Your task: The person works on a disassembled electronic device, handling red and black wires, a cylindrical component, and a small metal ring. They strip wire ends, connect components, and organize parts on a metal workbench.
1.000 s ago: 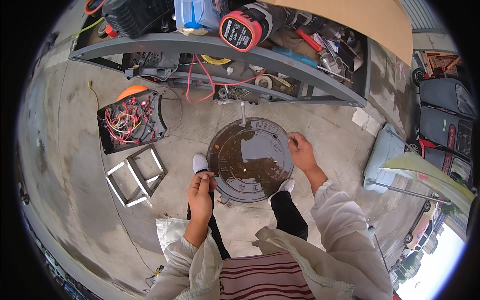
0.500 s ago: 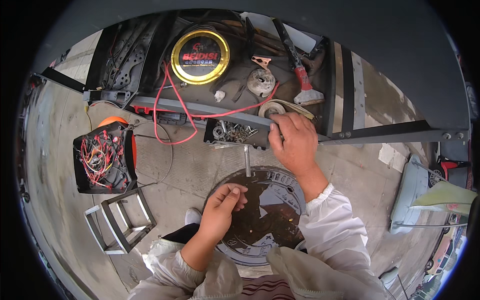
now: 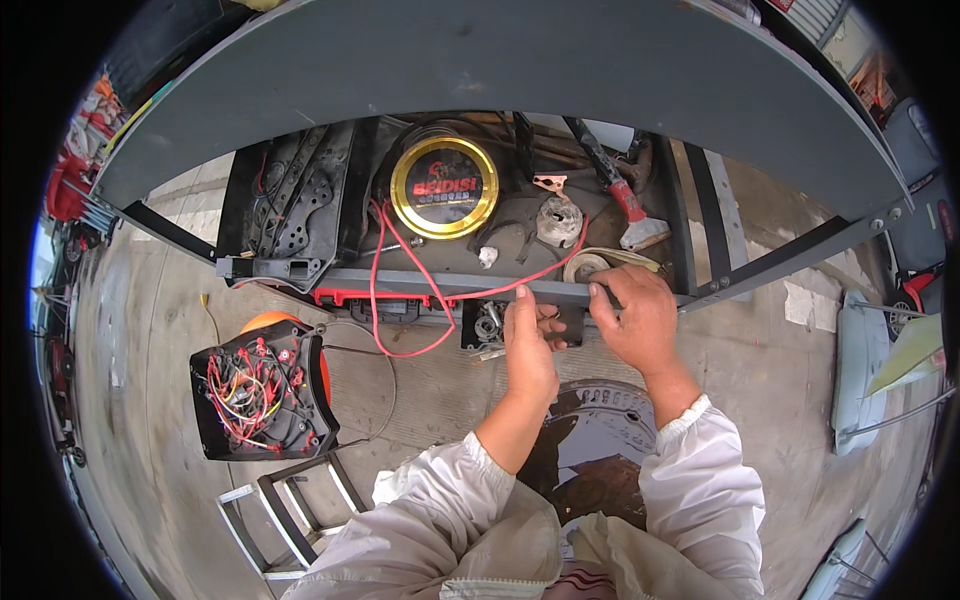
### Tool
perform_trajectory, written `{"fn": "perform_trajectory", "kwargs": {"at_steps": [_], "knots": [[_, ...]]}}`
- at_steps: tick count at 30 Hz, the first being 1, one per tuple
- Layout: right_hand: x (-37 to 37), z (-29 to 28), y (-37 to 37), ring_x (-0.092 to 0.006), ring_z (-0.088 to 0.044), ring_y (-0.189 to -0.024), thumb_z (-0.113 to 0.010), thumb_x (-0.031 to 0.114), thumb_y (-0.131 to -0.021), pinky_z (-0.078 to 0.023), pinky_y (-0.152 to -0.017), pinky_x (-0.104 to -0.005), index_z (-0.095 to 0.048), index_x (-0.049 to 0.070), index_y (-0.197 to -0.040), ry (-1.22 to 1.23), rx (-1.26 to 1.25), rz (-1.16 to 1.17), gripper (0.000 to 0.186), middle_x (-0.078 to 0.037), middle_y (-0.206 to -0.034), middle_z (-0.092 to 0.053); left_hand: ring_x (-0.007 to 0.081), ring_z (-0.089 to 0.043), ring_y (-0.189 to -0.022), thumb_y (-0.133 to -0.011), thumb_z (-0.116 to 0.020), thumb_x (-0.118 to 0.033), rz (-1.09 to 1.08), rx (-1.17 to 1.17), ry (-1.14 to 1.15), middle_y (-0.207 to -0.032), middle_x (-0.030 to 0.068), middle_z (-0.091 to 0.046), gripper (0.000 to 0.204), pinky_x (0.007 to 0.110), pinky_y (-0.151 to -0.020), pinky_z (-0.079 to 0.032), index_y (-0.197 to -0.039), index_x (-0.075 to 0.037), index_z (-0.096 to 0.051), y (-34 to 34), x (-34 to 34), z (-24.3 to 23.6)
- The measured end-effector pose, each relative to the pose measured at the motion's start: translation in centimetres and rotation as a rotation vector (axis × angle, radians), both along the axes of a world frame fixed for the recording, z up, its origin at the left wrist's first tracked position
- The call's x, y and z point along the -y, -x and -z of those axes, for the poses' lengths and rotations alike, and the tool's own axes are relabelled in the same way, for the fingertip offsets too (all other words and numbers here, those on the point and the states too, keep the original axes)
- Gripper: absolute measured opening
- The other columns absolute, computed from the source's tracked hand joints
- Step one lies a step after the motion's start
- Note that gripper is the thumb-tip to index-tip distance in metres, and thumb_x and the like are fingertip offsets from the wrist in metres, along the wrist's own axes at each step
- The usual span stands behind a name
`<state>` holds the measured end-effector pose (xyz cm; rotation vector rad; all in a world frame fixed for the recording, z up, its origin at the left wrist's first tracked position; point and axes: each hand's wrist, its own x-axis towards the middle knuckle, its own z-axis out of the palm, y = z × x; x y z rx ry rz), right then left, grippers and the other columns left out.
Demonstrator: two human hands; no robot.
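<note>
My right hand (image 3: 640, 315) lies over the front edge of the dark metal shelf (image 3: 480, 283), fingers bent onto its top and thumb against the front. Just beyond its fingers is a roll of tape (image 3: 578, 268). My left hand (image 3: 530, 350) is raised in front of the same edge, thumb pointing up at it. Its other fingers are apart and loosely bent, with nothing visible in them. Behind it, the black tray of small metal parts (image 3: 487, 325) is partly hidden. A red cable (image 3: 408, 250) loops over the shelf edge beside my left hand.
On the shelf stand a gold-rimmed round tin (image 3: 400, 190), a whitish roll (image 3: 560, 220) and a red-handled scraper (image 3: 628, 205). At left are a black box of wires (image 3: 325, 400) and a metal stool frame (image 3: 275, 515). A grey panel (image 3: 480, 60) overhangs the shelf.
My left hand has risen from above the round dark plate to the shelf's front edge. My right hand stays at that edge near the tape. The view has shifted, showing more of the overhanging panel.
</note>
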<state>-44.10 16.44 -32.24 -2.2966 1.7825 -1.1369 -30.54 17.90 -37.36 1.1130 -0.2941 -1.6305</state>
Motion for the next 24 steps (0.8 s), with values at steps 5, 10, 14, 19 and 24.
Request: {"fn": "perform_trajectory", "kwargs": {"at_steps": [5, 10, 14, 19, 24], "knots": [[0.3, -2.0, -0.4, -0.0308, -0.061, -0.075, -0.064, 0.012, -0.08, -0.049, -0.07, -0.0379, -0.065, 0.001, -0.086, -0.241, 0.198, -0.044, 0.013, -0.014, -0.078, -0.062, 0.0152, -0.054, -0.086, -0.09, -0.051, -0.056, 0.004, -0.098, 0.02, -0.1, 0.0027, -0.053, 0.05, 0.032, -0.071, -0.044, -0.107, -0.009, -0.051, -1.5, -0.2, -0.3], [4.8, -3.8, 0.5, -0.0303, -0.063, -0.078, -0.062, 0.014, -0.083, -0.049, -0.072, -0.0366, -0.064, 0.0, -0.098, -0.291, 0.255, 0.125, 0.021, -0.016, -0.087, -0.064, 0.0183, -0.057, -0.092, -0.09, -0.055, -0.043, 0.128, -0.284, 0.05, -0.106, 0.0041, -0.056, 0.041, 0.032, -0.074, -0.044, -0.111, -0.008, -0.05, -2.4, -0.6, -0.5], [9.7, -3.2, 1.4, -0.032, -0.064, -0.085, -0.059, 0.014, -0.082, -0.049, -0.076, -0.0376, -0.065, 0.003, -0.102, -0.304, 0.194, 0.18, 0.024, -0.017, -0.091, -0.066, 0.0178, -0.058, -0.088, -0.091, -0.055, -0.042, 0.089, -0.23, 0.081, -0.101, 0.0031, -0.057, 0.037, 0.032, -0.073, -0.042, -0.106, -0.009, -0.049, -2.1, -0.6, 0.5], [12.6, -2.4, 2.7, -0.0334, -0.063, -0.093, -0.053, 0.01, -0.081, -0.05, -0.083, -0.0394, -0.069, 0.01, -0.101, -0.318, -0.167, 0.236, 0.026, -0.014, -0.097, -0.067, 0.0175, -0.058, -0.084, -0.092, -0.054, -0.041, 0.064, -0.218, 0.111, -0.097, 0.0033, -0.058, 0.034, 0.032, -0.073, -0.04, -0.103, -0.01, -0.046, -2.1, -0.1, 0.6], [13.0, -1.6, 0.5, -0.0328, -0.066, -0.089, -0.052, 0.012, -0.083, -0.053, -0.077, -0.0421, -0.068, 0.009, -0.098, -0.513, -0.663, 0.182, 0.022, -0.015, -0.095, -0.068, 0.0194, -0.057, -0.081, -0.094, -0.048, -0.043, 0.054, -0.186, 0.173, -0.097, 0.0061, -0.056, 0.037, 0.033, -0.071, -0.04, -0.103, -0.007, -0.046, -1.8, 0.0, 1.5]]}}
